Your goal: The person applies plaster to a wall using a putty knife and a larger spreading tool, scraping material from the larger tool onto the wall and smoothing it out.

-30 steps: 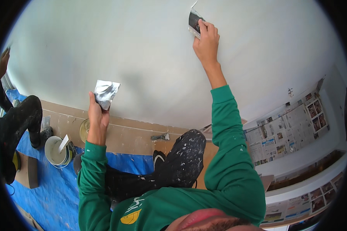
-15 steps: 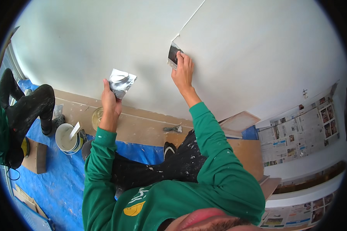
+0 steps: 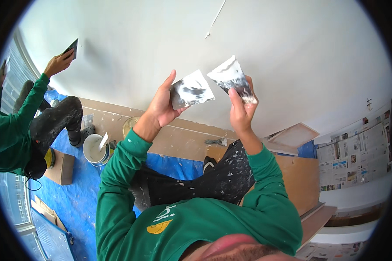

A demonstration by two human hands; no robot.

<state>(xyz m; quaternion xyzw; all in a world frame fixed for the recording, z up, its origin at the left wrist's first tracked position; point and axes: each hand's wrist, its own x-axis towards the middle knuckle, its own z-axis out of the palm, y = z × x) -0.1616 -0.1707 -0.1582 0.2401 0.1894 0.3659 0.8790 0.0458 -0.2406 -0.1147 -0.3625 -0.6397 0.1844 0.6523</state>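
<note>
My left hand point(image 3: 161, 106) is closed on a flat metal spreader point(image 3: 190, 88) smeared with white and dark patches. Just to its right, my right hand point(image 3: 241, 113) grips a second spreader point(image 3: 231, 78), white along its upper edge and darker below. The two blades are close, in front of the pale wall point(image 3: 309, 52). A thin raised white streak of filler point(image 3: 215, 19) runs diagonally on the wall above them.
At left a co-worker point(image 3: 13, 137) holds a dark scraper point(image 3: 72, 48) by the wall. Near them are a bucket point(image 3: 94, 152) with a white stick, a cardboard box point(image 3: 61, 172) and blue sheeting point(image 3: 85, 204). A wooden board point(image 3: 294, 178) and newspaper-covered surface point(image 3: 355, 156) lie at right.
My right hand has left the wall and come down beside my left spreader, which has moved rightward and up. A white streak shows on the wall. More of the co-worker is in view.
</note>
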